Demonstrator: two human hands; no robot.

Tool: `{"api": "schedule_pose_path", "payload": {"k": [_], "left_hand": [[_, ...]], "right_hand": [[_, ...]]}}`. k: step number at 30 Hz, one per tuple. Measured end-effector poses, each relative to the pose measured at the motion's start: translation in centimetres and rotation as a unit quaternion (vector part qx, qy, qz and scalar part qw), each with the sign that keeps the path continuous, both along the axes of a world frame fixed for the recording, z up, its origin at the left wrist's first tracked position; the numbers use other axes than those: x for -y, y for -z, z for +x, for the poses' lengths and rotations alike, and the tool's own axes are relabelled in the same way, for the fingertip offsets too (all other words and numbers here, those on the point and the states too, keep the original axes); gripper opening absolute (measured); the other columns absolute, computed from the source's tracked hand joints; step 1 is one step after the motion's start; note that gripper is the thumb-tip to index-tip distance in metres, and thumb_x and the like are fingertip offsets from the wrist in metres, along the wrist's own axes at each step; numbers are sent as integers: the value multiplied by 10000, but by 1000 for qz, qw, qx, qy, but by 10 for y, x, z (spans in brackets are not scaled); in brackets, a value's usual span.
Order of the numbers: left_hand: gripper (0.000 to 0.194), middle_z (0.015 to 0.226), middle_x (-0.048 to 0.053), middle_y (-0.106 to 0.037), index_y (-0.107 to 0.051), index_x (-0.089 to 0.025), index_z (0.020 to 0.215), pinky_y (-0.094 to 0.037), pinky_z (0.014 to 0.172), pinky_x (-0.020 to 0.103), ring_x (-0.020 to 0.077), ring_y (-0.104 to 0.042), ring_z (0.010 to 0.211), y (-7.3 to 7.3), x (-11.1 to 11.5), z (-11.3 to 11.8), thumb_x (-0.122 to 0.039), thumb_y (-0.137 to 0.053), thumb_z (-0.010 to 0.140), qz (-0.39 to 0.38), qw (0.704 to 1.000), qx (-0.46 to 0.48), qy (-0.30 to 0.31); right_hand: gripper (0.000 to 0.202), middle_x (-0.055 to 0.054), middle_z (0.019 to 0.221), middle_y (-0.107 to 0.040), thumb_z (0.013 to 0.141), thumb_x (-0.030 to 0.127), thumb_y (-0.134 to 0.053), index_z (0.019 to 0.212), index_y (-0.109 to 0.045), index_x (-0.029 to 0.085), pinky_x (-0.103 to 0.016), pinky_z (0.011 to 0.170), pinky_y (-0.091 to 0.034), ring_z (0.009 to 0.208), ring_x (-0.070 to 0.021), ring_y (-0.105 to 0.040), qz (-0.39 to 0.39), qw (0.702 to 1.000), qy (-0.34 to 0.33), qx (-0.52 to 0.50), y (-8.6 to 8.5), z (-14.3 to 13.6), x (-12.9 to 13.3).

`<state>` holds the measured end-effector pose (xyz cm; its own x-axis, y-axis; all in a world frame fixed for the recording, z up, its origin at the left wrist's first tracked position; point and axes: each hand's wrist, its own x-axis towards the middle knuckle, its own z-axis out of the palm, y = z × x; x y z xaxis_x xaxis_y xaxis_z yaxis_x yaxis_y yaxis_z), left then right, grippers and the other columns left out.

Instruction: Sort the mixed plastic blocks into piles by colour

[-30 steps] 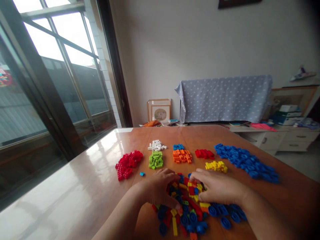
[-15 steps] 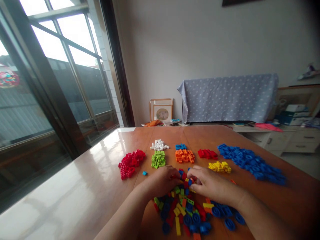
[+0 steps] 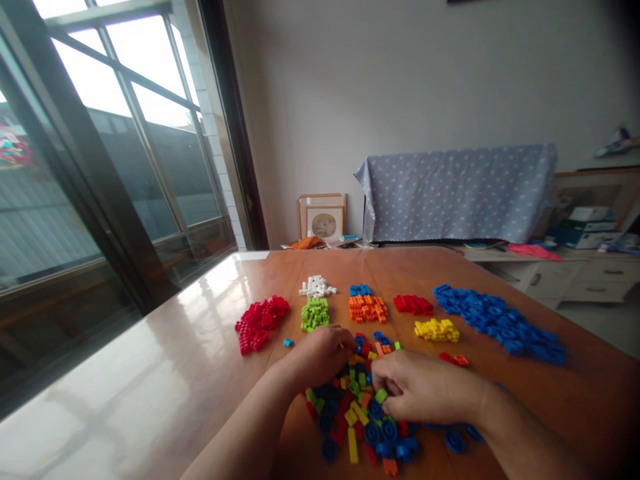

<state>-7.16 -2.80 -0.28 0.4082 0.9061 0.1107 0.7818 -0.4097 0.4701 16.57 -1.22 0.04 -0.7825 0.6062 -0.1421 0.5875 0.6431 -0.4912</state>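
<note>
A mixed heap of toy building bricks (image 3: 357, 413), in blue, red, yellow, orange and green, lies on the table in front of me. My left hand (image 3: 323, 357) rests at the heap's far left edge, its fingers curled down and mostly hidden. Whatever they hold cannot be made out. Over the heap's right side, my right hand (image 3: 420, 385) is closed, with thumb and forefinger at a light green brick (image 3: 381, 395). Just beyond the hands lie blue and orange bricks (image 3: 383, 347).
Sorted piles stand farther back on the brown table (image 3: 165, 380): pink-red bricks (image 3: 261, 321), white bricks (image 3: 317, 287), green bricks (image 3: 315, 313), orange bricks (image 3: 367, 309), red bricks (image 3: 413, 305), yellow bricks (image 3: 437, 330) and blue bricks (image 3: 497, 320). One small blue brick (image 3: 287, 343) lies apart.
My right hand has moved nearer to me over the heap, its fingers now closed at a green brick. My left hand has barely shifted and is slightly farther from the right.
</note>
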Motion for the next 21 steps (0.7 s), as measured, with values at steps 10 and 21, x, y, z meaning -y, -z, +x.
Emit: {"api": "schedule_pose_path", "payload": {"k": [10,21], "left_hand": [[206,1004,45,-688,-724,-227,1019,-489,819,273,195,-626,920,3,3,2,-249,-600,856,30,1000,-1,9],[212,943,44,-700,-739,-217,975,-471,785,264,187,-631,870,1,6,11,-176,-584,838,48,998,-27,36]], "right_hand": [[89,49,666,-626,719,164,-589,774,-643,209,-222,504,-255,612,-106,-533,6,1000,25,-4,0,-6,2],[71,33,702,-649,772,179,-581,787,-645,205,-240,550,-260,657,-116,-549,51,998,33,-35,9,-16,3]]}}
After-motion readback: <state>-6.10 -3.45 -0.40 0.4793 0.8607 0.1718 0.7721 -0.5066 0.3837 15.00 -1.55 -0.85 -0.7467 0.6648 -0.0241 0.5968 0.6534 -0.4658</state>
